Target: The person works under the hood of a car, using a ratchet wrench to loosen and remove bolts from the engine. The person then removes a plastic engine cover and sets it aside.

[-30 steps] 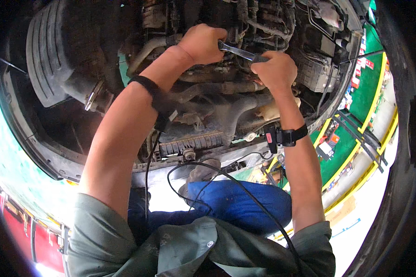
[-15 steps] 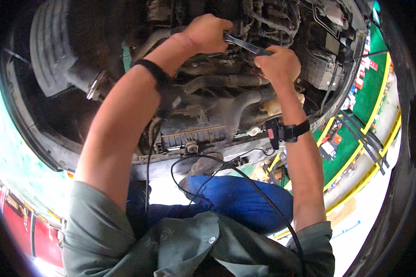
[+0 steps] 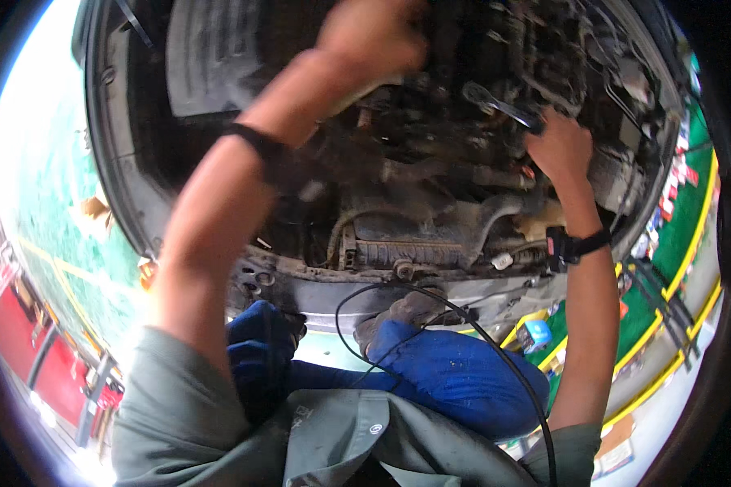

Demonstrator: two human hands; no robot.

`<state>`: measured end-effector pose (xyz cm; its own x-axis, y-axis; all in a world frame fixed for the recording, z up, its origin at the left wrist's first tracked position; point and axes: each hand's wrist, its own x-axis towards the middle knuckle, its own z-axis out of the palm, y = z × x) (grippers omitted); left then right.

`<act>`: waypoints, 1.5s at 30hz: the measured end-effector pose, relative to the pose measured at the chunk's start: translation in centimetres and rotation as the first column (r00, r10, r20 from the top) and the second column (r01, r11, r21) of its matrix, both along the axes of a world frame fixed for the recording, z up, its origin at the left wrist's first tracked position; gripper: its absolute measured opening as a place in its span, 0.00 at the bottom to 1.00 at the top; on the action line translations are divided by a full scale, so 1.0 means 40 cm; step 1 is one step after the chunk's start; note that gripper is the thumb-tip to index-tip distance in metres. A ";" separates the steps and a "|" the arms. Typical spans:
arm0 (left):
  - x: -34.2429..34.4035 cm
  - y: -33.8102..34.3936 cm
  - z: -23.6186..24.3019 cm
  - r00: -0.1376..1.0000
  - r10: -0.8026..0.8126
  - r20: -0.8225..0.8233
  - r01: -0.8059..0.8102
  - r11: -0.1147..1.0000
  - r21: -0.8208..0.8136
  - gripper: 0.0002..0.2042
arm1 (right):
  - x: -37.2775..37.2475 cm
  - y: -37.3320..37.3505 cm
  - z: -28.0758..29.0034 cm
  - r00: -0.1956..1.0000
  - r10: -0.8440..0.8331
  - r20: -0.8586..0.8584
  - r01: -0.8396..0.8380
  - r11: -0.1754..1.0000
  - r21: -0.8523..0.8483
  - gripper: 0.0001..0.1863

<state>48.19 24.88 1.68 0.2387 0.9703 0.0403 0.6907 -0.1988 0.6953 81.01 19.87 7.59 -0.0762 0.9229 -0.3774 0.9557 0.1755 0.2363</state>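
In my right hand [image 3: 562, 144] is the dark grip of a ratchet wrench [image 3: 508, 108]. Its shiny shaft and round head point up and left over the engine bay [image 3: 430, 122], clear of my other hand. My fingers are wrapped round the handle end. My left hand [image 3: 374, 36] is apart from the wrench, at the top edge of the picture above the dark engine parts. Motion smears its fingers, so what they do or hold is hidden.
A ribbed grey plastic cover [image 3: 215, 57] lies at the far left. Hoses [image 3: 495, 213] run across the bay behind the front crossmember [image 3: 325, 296]. A black cable [image 3: 495, 349] loops over my blue trousers [image 3: 455, 373]. Yellow-edged green floor [image 3: 638, 325] shows at the right.
My left hand has come off the wrench head and moved up, away from it. My right hand still grips the wrench. The whole view has shifted, with the engine bay now further right.
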 end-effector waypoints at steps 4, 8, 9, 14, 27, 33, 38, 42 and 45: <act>-0.300 0.069 0.005 0.966 0.238 -0.103 -0.184 0.908 0.378 0.21 | -0.131 0.019 -0.051 0.966 0.133 -0.221 -0.150 0.987 -0.062 0.32; -0.410 0.073 -0.103 0.874 0.416 -0.252 -0.257 0.835 0.486 0.15 | -0.254 0.091 -0.147 0.982 0.154 -0.110 -0.171 0.972 -0.162 0.24; -0.412 0.076 -0.125 0.842 0.440 -0.312 -0.238 0.822 0.518 0.14 | -0.269 0.112 -0.162 0.988 0.151 -0.026 -0.153 0.965 -0.215 0.20; -0.401 0.059 -0.120 0.877 0.414 -0.246 -0.228 0.807 0.545 0.10 | -0.237 0.159 -0.096 0.974 0.201 -0.106 -0.218 0.959 -0.180 0.12; -0.391 0.045 -0.107 0.882 0.408 -0.236 -0.249 0.829 0.501 0.08 | -0.255 0.235 0.267 0.941 0.224 -0.254 -0.226 0.974 0.022 0.11; -0.389 0.051 -0.105 0.887 0.409 -0.217 -0.262 0.830 0.491 0.07 | -0.300 0.268 0.258 0.995 0.076 -0.071 -0.085 0.987 -0.134 0.12; -0.392 0.045 -0.105 0.890 0.404 -0.211 -0.249 0.819 0.518 0.08 | -0.284 0.253 0.222 0.951 -0.005 -0.309 -0.031 0.993 -0.110 0.12; -0.390 0.043 -0.103 0.881 0.406 -0.243 -0.233 0.819 0.525 0.09 | -0.263 0.289 0.187 0.992 0.125 0.005 -0.118 0.946 -0.303 0.11; -0.387 0.044 -0.102 0.863 0.422 -0.277 -0.241 0.827 0.508 0.10 | -0.257 0.301 0.106 0.949 0.290 -0.125 -0.311 0.926 -0.214 0.13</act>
<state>32.73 26.64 -2.41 -0.0103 0.8882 0.4594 0.9523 -0.1314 0.2754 70.72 31.90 11.82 -0.3797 0.7410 -0.5538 0.8649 0.4969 0.0718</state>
